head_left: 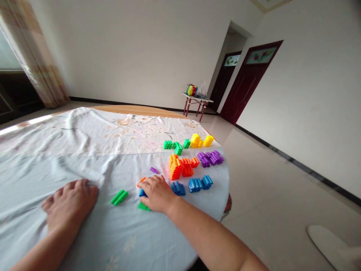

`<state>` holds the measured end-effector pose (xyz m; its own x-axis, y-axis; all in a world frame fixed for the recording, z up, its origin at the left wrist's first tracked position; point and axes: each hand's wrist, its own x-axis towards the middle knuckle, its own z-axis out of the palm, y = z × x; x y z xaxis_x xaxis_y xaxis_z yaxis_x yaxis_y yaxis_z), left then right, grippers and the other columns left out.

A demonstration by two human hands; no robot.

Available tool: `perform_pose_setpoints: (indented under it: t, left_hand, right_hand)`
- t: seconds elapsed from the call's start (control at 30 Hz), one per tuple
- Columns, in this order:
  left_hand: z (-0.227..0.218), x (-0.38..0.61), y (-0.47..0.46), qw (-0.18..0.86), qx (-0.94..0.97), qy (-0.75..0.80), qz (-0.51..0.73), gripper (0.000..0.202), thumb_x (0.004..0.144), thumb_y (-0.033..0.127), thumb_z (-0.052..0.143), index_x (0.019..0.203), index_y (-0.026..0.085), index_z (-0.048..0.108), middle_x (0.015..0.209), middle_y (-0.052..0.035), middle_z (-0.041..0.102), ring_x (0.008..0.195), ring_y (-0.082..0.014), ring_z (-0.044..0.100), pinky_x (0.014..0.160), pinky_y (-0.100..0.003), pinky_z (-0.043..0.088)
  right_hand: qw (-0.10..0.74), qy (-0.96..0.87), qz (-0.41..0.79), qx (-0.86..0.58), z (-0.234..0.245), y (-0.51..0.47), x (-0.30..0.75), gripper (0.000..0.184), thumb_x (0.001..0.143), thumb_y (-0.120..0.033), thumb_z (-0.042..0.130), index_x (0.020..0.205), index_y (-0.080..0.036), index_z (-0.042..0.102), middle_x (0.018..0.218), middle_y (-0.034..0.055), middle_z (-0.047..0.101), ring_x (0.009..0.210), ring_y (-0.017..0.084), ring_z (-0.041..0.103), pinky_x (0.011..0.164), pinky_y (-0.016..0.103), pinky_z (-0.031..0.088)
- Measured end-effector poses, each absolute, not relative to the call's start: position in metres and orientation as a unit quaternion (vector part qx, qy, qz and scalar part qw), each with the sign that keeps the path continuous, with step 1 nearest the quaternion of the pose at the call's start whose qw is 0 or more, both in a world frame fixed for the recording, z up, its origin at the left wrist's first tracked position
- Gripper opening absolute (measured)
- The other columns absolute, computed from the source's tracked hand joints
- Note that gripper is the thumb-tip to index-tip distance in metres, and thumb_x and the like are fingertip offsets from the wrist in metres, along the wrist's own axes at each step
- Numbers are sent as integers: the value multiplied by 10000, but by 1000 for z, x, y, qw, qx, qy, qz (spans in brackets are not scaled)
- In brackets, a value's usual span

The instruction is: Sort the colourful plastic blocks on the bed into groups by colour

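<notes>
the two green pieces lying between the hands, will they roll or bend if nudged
The two green pieces look like smooth, hard plastic, so probably stiff rather than floppy. Their slim size suggests little weight. Their long shape may let them roll, though lying side by side on the creased tablecloth could hinder that.

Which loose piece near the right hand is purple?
The purple piece lying alone just beyond the right hand; the other loose ones are green, blue or orange.
</notes>
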<state>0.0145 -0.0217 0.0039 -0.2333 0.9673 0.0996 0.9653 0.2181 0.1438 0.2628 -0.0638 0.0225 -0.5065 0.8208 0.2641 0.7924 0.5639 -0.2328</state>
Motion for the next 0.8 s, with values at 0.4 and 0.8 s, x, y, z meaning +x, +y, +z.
perform_pose_setpoints:
  t: [0.4, 0.8]
  left_hand:
    - [5, 15, -25, 10, 622, 778, 81, 534, 860, 434, 159, 1185, 159, 481, 1257, -166, 458, 1149, -340, 379, 955, -431, 220]
    - [3, 16, -23, 2, 622, 779, 80, 548, 851, 464, 178, 1194, 166, 485, 1261, -165, 462, 1145, -348, 383, 949, -445, 230]
  right_hand:
    - [205, -853, 55, -477, 30, -76, 312, 412, 760, -239, 650, 1156, -200, 540, 1121, 60, 572, 1079, 200, 485, 945, 348, 348]
    - [178, -828, 68, -528, 41, -88, 352, 408, 746, -234, 657, 1145, -230, 573, 1035, 44, 587, 1014, 207, 512, 899, 352, 363]
